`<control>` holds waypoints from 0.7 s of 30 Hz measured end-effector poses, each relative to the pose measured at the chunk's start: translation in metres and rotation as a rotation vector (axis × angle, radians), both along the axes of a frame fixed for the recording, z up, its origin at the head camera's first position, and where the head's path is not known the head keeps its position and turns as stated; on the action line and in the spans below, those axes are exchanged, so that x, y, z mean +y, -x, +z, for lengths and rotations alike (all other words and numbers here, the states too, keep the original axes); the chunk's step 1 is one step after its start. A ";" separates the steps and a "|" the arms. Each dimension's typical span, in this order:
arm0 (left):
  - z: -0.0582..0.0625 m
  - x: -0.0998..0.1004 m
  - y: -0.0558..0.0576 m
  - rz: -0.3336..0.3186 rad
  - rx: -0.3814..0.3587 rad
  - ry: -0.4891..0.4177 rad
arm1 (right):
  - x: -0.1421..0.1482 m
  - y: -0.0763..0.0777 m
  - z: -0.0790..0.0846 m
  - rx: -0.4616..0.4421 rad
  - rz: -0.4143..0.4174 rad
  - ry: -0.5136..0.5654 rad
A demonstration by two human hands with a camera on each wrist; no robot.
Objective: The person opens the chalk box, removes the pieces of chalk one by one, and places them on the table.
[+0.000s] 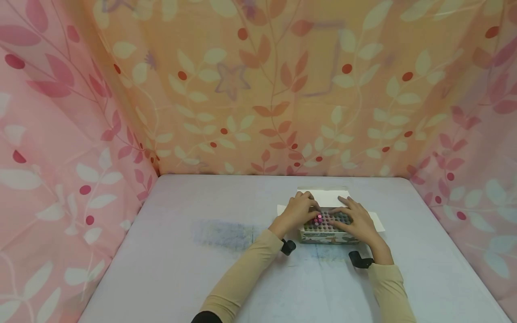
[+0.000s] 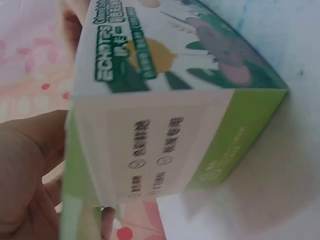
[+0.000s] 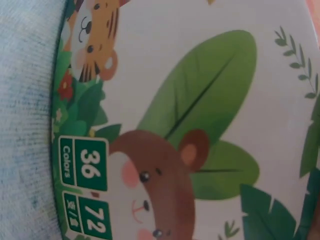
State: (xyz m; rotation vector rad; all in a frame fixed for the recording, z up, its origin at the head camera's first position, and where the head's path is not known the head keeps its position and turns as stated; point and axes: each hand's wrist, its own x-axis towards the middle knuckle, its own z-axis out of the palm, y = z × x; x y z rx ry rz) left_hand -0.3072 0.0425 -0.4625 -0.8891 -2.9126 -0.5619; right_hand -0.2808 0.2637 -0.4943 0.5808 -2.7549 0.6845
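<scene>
A printed cardboard box (image 1: 329, 237) lies with its flaps folded back. Its top shows a grid of round holes or stick ends, with a few bright pink sticks (image 1: 319, 217) standing up in the left part. Over that part bends my left hand (image 1: 296, 213), fingertips beside the pink sticks; whether it pinches one is hidden. My right hand (image 1: 357, 222) spreads over the right part, thumb and forefinger apart. The left wrist view shows the box's end (image 2: 150, 140) with the left hand (image 2: 27, 170) behind a green edge. Animal prints and "36 Colors" fill the box side (image 3: 135, 100) in the right wrist view.
A pale cloth (image 1: 161, 269) covers the table. Blue powdery smears (image 1: 224, 234) mark it left of the box and in front. Patterned curtains (image 1: 250, 89) enclose the back and both sides. White flaps (image 1: 327, 197) stick out around the box.
</scene>
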 end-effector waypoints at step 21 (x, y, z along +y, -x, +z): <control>-0.009 -0.003 -0.009 0.085 0.266 -0.182 | 0.000 -0.001 0.000 -0.018 -0.013 -0.001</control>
